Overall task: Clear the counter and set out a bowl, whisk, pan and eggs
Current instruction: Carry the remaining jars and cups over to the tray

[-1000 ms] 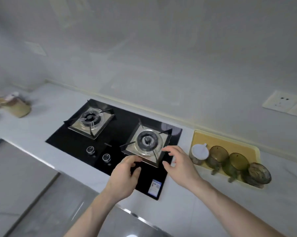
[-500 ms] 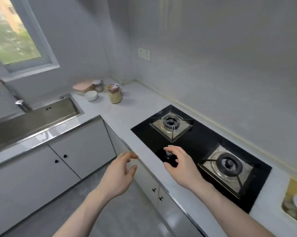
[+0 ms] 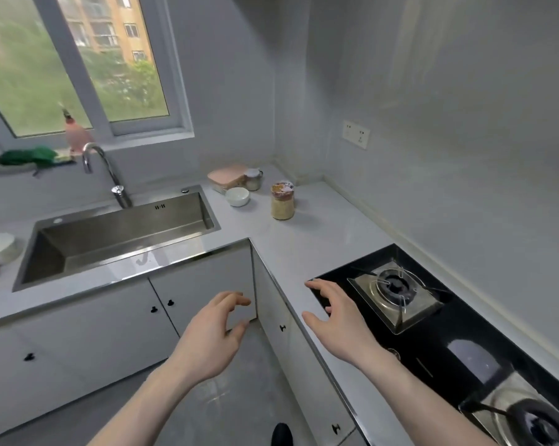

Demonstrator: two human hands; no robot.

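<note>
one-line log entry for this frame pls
left hand: open, empty, over floor | right hand: open, empty, over counter edge by hob | corner: jar, bowl | whisk, pan, eggs: not seen

You had a single wide-angle view from your head, tilted forward and down into the worktop (image 3: 320, 239) corner. It faced the sink (image 3: 117, 239) and window (image 3: 78, 62), with the hob (image 3: 432, 317) close at right; edges looked bent, probably lens distortion.
</note>
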